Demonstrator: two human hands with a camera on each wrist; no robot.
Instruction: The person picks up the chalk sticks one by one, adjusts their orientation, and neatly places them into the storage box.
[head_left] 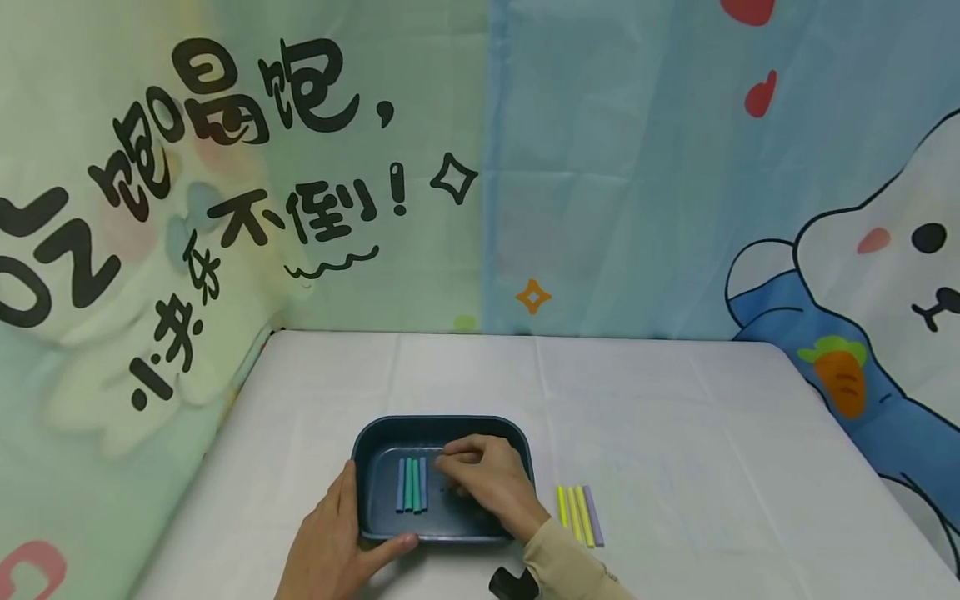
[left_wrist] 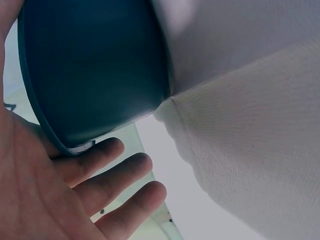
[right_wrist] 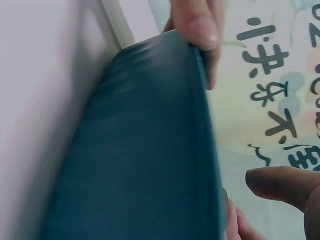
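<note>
A dark blue rectangular tray (head_left: 442, 535) stands on the table. In its left half several thin blue and green sticks (head_left: 412, 485) lie side by side, upright in the head view. My left hand (head_left: 330, 533) holds the tray's near left corner, thumb along the front rim and fingers along the left side. The left wrist view shows its fingers (left_wrist: 115, 187) spread beside the tray wall. My right hand (head_left: 491, 479) hovers over the tray's right half with bent fingers, just right of the sticks. In the right wrist view its thumb (right_wrist: 280, 185) stands apart from the fingertips, nothing visible between.
Several yellow sticks and a purple one (head_left: 588, 517) lie in a row on the white-covered table (head_left: 675, 433), right of the tray. A black object (head_left: 513, 583) shows by the right sleeve. Printed cloth backdrops (head_left: 600, 167) close off the back and left.
</note>
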